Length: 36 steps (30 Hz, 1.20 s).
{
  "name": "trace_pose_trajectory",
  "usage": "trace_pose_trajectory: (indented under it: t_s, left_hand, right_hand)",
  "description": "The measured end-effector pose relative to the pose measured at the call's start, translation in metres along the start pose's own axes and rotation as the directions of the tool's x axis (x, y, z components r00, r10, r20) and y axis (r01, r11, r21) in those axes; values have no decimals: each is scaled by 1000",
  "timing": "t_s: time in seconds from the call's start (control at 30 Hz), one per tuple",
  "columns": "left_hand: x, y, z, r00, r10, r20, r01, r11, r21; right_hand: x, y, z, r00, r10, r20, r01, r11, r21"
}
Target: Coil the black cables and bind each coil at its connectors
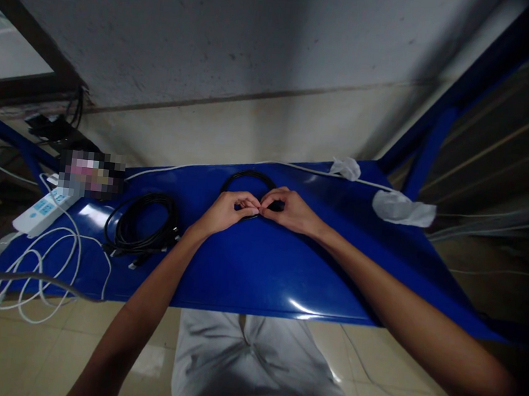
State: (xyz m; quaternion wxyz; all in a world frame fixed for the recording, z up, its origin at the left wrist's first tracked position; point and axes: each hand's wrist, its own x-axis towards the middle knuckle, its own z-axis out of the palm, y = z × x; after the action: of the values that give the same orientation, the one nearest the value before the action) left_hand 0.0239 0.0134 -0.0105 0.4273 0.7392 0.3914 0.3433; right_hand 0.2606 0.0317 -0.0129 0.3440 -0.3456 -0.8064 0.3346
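Note:
A coiled black cable [249, 174] lies on the blue table [247, 272], its loop rising behind my hands. My left hand [226, 211] is closed in a pinch at the near side of this coil, thumb against fingertips. Facing it, my right hand [293, 211] pinches at the same spot, and the fingertips of both hands meet. The part of the cable between the fingertips is mostly hidden. To the left of my left hand lies a second coil of black cable [143, 226], with its plug ends toward me.
On the left are a white power strip [48, 210], a tangled white cord [40, 262] and a blurred-out item [91, 173]. Crumpled white plastic pieces [402, 209] sit at the back right. A wall [234, 125] stands behind, and blue frame posts [433, 143] rise at the sides.

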Motion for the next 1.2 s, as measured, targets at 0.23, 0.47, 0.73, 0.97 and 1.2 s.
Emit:
trace_pose_trajectory:
  t_s: [0.23,0.47,0.73,0.97,1.2]
  left_hand:
    - [-1,5,-1,1000,4,-6,-4,998,57]
    - [-2,8,1,999,27,-22,-25,993,114]
    - [-2,6,1,999,26,-21,-23,993,118]
    - [-1,6,-1,1000,23,12,-24,995,97]
    - [0,5,-4,998,44,44,-46,997,54]
  right_hand:
    - [0,2,4,998,46,-45,-45,999,13]
    - [2,2,1,1000,20,17,-22,995,95]
    - [5,3,-7,994,8,105,-23,990,139]
    - [4,4,-8,993,4,116,-17,994,111]
    - [2,6,-3,999,-15,29,14,1000,13]
